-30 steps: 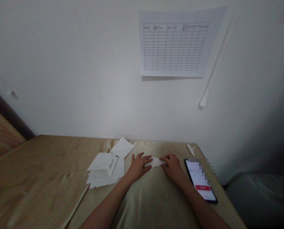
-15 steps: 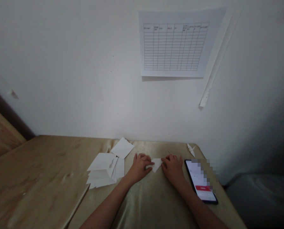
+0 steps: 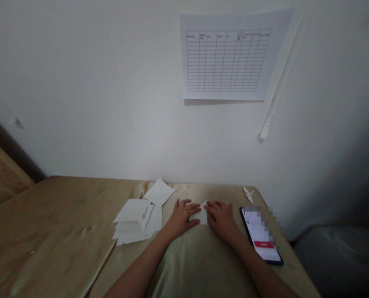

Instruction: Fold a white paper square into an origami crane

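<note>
A small folded piece of white paper [image 3: 204,216] lies on the cloth-covered table between my two hands. My left hand [image 3: 182,216] rests at its left side, fingers spread, with fingertips and thumb at the paper's edge. From the right, my right hand [image 3: 221,217] has its bent fingers closed over the paper's edge, fingertips at its pointed top. Part of the paper is hidden under these fingers. Left of my left hand is a loose stack of white paper sheets [image 3: 131,225], with a square sheet [image 3: 159,192] behind it.
A phone [image 3: 260,238] with a lit screen, partly blurred out, lies right of my right hand. Behind it is a small folded paper bird [image 3: 248,194]. The table [image 3: 63,231] meets a white wall bearing a printed grid sheet [image 3: 224,62]. A dark rounded object [image 3: 336,256] stands beyond the right edge.
The folded paper has turned, its point now facing away from me instead of toward me. My right fingers have shifted slightly left over it; the left fingers have spread a little.
</note>
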The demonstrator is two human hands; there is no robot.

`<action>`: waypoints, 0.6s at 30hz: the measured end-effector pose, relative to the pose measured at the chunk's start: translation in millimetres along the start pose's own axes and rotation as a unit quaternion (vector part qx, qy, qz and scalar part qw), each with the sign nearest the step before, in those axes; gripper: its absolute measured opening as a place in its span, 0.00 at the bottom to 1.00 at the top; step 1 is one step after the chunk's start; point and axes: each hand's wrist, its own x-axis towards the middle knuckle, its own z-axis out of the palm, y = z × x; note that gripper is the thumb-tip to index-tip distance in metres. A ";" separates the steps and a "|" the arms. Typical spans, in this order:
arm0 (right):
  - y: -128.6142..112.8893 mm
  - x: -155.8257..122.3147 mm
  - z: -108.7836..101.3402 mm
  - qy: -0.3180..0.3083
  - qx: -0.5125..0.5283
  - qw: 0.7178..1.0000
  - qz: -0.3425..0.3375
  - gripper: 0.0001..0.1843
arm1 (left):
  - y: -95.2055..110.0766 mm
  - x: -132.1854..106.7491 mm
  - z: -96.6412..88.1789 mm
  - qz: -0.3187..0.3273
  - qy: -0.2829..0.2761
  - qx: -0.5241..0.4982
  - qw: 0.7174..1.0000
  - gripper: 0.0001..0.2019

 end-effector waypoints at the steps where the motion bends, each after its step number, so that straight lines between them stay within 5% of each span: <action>1: 0.3 0.1 0.9 -0.005 0.005 1.000 -0.006 0.26 | 0.1 -0.3 0.0 -0.002 -0.010 -0.003 1.000 0.24; 7: 4.2 1.3 1.8 -0.018 0.040 0.999 -0.012 0.31 | 0.0 -0.2 -1.5 -0.002 -0.023 0.008 1.000 0.28; 18: 2.3 -1.4 -0.1 0.002 0.073 0.996 -0.059 0.21 | -5.5 1.5 -2.6 -0.040 0.045 0.087 0.994 0.17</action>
